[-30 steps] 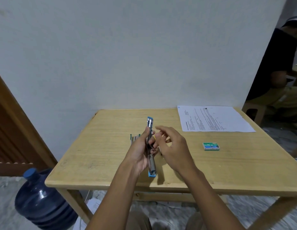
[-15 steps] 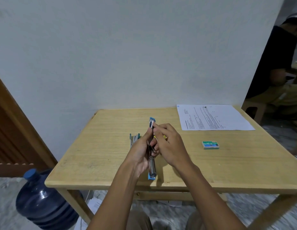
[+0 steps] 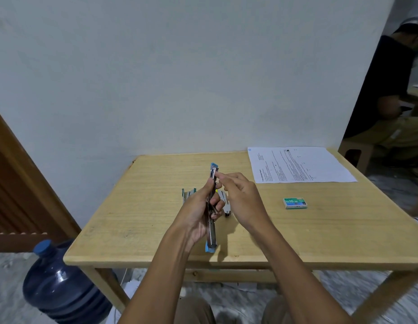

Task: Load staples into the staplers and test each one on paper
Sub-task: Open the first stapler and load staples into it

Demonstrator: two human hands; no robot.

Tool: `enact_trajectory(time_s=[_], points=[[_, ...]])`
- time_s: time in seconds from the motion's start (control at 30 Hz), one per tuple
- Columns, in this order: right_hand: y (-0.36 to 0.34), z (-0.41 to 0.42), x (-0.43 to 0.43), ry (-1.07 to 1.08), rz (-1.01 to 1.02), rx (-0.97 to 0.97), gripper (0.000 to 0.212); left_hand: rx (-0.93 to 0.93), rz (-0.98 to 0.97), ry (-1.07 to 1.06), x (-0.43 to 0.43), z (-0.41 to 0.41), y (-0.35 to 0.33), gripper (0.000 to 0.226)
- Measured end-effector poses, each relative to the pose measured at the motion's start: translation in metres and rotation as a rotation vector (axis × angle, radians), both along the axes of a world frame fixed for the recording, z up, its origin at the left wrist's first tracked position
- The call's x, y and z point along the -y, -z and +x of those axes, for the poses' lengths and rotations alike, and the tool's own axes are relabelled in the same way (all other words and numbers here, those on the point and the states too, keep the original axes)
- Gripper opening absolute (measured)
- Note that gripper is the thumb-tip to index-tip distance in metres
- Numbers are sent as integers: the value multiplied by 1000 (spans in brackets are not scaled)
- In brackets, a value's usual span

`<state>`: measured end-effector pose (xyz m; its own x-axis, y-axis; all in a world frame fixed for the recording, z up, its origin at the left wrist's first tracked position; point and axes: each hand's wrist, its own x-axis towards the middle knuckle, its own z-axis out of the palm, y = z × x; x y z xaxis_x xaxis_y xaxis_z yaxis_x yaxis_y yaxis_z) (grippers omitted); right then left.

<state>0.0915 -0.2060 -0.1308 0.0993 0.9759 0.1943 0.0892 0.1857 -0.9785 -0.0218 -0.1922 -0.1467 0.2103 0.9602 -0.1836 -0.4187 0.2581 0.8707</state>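
Blue stapler (image 3: 212,237) swung open full length, held above counter (image 3: 133,218) near its front edge | left hand (image 3: 194,216) clamped round its middle | right hand (image 3: 243,197) pinching its far end | green stapler (image 3: 188,195) and pale stapler (image 3: 224,202) lie behind the hands | staple box (image 3: 295,203) and printed sheet (image 3: 301,164) to the right

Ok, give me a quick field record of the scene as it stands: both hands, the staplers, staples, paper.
left hand: grips the blue stapler, hinged open, above the table
right hand: fingers at the stapler's far end; whether they pinch staples is too small to tell
green stapler: on the table, behind the left hand
white stapler: on the table, partly hidden by the right hand
staple box: on the table, right of the hands
paper: flat at the far right corner, no hand on it
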Motion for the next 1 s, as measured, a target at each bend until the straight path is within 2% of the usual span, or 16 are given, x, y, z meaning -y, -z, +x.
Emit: enact_trajectory(time_s=[0.1, 0.6, 0.73, 0.8, 0.83, 0.87, 0.93, 1.0], points=[[0, -1, 1, -28, -1, -35, 30, 12, -9, -4, -1, 0, 0, 28], [20, 4, 5, -35, 117, 233, 33, 30, -91, -12, -4, 4, 9, 31], [26, 8, 0, -28, 125, 228, 31, 13, -113, -11, -5, 6, 11, 32], [30, 7, -4, 14, 94, 122, 29, -7, -114, -7, -5, 7, 9, 30], [32, 6, -7, 60, 44, 2, 29, -35, -108, -6, -5, 8, 7, 29], [33, 6, -12, 103, -37, -180, 30, -86, -92, -4, -5, 8, 3, 29], [35, 3, -21, 107, -228, -671, 34, -239, -28, -3, -7, 10, -3, 30], [35, 1, -27, 53, -382, -1063, 38, -465, 89, -23, -8, 14, -11, 33]])
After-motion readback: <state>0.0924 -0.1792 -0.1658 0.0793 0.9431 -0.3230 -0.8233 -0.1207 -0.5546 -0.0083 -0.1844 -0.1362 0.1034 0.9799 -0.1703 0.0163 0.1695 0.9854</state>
